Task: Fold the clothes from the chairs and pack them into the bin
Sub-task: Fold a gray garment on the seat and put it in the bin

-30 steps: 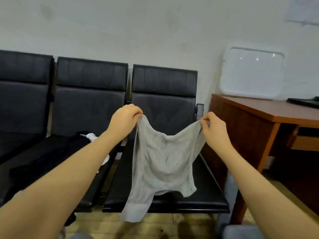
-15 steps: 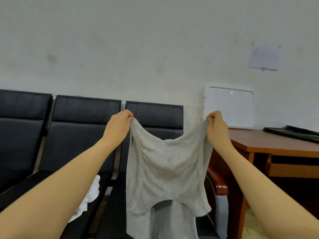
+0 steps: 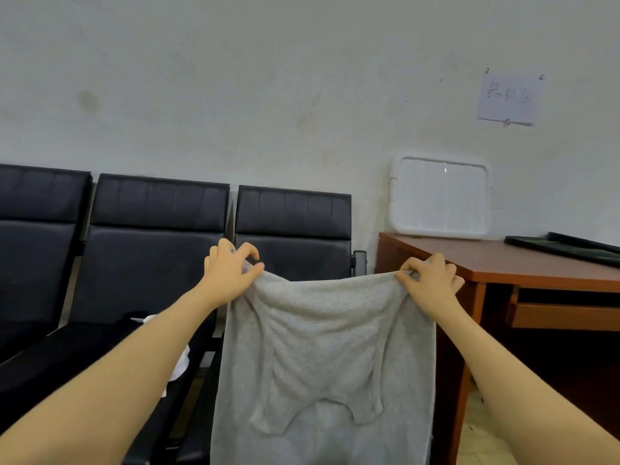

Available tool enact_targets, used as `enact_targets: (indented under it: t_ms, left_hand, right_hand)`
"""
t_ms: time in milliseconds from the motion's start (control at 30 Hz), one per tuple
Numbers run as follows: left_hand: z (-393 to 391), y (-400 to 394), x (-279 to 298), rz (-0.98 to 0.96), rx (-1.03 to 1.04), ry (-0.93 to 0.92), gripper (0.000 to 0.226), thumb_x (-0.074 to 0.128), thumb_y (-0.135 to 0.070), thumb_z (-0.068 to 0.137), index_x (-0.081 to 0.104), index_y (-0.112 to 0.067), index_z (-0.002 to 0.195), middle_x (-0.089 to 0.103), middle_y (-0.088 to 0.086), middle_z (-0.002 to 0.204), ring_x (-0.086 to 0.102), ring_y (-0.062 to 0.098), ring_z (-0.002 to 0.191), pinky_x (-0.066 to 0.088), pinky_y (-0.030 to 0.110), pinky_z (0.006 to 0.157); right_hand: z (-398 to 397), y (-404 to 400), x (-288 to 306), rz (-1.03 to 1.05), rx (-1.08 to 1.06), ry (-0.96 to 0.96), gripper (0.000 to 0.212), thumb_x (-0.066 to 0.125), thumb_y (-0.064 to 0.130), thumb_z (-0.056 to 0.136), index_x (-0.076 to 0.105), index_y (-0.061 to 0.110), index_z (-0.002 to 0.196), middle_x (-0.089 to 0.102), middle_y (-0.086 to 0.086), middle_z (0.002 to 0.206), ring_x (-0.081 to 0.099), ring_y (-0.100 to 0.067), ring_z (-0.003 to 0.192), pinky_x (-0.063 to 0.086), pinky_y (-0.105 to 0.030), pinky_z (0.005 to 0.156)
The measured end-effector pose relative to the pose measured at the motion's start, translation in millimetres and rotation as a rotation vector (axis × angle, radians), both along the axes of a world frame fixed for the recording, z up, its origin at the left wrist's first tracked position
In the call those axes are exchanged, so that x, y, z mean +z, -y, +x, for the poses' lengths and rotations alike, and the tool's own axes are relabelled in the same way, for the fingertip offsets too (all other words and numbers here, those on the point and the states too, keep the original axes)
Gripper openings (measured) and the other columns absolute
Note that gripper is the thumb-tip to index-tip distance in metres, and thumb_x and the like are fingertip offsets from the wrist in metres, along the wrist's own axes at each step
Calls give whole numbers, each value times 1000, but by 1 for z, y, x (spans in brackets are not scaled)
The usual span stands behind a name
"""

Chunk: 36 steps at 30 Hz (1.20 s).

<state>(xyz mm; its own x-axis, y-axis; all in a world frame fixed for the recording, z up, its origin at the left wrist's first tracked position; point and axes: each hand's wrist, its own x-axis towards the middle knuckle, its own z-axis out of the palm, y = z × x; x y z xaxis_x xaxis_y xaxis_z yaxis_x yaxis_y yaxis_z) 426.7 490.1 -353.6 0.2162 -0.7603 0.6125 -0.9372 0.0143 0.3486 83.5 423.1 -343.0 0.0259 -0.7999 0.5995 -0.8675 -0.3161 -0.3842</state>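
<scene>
A light grey knit garment (image 3: 322, 347) hangs spread in the air in front of the rightmost black chair (image 3: 295, 226). My left hand (image 3: 229, 270) pinches its upper left corner and my right hand (image 3: 429, 280) pinches its upper right corner, so the top edge stretches between them. The garment's lower part runs out of the bottom of the view. On the middle chair's seat lie a black garment (image 3: 77, 350) and a white cloth (image 3: 177, 367), partly hidden by my left forearm. No bin is in view.
Three black padded chairs (image 3: 157, 229) stand in a row against a pale wall. To the right is a brown wooden desk (image 3: 503, 263) with a white tray (image 3: 439, 198) leaning on the wall and a dark flat object (image 3: 567, 248) on top.
My hands have spread wider apart, pulling the garment's top edge taut and nearly level. The view first tilted up, then dropped a little, and the garment now hangs broader.
</scene>
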Motion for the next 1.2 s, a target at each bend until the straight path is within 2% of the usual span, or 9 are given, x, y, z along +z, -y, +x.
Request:
enact_targets:
  t_ms: [100, 167, 333, 500, 633, 733, 933, 1100, 1200]
  left_hand:
    - [7, 0, -14, 98, -1, 120, 34, 54, -60, 80, 53, -32, 99, 28, 0, 104, 27, 18, 94, 22, 30, 82]
    - [11, 3, -20, 59, 34, 132, 26, 59, -48, 86, 57, -27, 100, 28, 0, 104, 29, 17, 94, 25, 30, 83]
    - [5, 5, -29, -138, 11, -143, 19, 50, -29, 96, 51, -11, 92, 39, 5, 97, 49, 25, 82, 45, 38, 76]
    - [1, 5, -33, -162, -56, -211, 19, 44, -24, 99, 46, -8, 90, 41, 3, 97, 48, 19, 78, 40, 26, 66]
    - [-6, -1, -36, -173, -99, -347, 11, 43, -18, 99, 47, -12, 90, 50, 0, 88, 49, 15, 77, 38, 23, 62]
    - [-11, -9, -43, -89, -150, -246, 8, 41, -25, 100, 47, -21, 100, 45, -2, 101, 50, 13, 85, 44, 28, 75]
    - [0, -31, -61, 63, -241, -177, 31, 70, -41, 81, 50, -35, 104, 27, -1, 104, 40, 16, 93, 39, 29, 88]
    - [0, -37, -78, -102, -269, -103, 18, 63, -20, 89, 54, -33, 81, 30, -5, 89, 39, 5, 79, 35, 16, 77]
    - [-5, -32, -89, -173, -196, -149, 8, 58, -19, 92, 65, -18, 88, 33, -2, 88, 41, 7, 74, 37, 21, 72]
  right_hand:
    - [1, 8, -11, -67, -49, 22, 18, 52, 34, 95, 64, 21, 97, 37, -4, 108, 32, -26, 101, 22, -39, 96]
    - [1, 13, -17, -81, -41, 34, 18, 50, 27, 96, 63, 15, 99, 42, -8, 115, 36, -29, 107, 23, -40, 99]
    - [3, 18, -30, -119, 96, 191, 14, 45, 16, 98, 55, 10, 90, 51, -5, 92, 52, -30, 92, 37, -39, 78]
    - [-3, 16, -39, -182, 28, 47, 15, 55, 28, 93, 65, 16, 95, 44, 1, 92, 35, -17, 89, 19, -31, 78]
    - [-3, 8, -39, -126, 37, 21, 14, 59, 37, 89, 64, 25, 94, 42, 2, 99, 31, -15, 94, 17, -30, 79]
    - [0, -1, -43, -135, 51, 16, 13, 61, 35, 89, 65, 24, 94, 41, 2, 100, 29, -15, 94, 15, -29, 78]
    - [-13, -17, -50, -171, 34, 49, 10, 63, 35, 88, 67, 28, 94, 40, 2, 99, 28, -15, 93, 15, -30, 79]
    - [-19, -22, -59, -147, 44, 27, 9, 63, 37, 87, 67, 30, 93, 40, 2, 101, 28, -15, 94, 15, -30, 80]
    - [-15, -17, -71, -114, 63, 14, 8, 65, 36, 86, 67, 31, 91, 40, 3, 101, 26, -14, 94, 15, -30, 80]
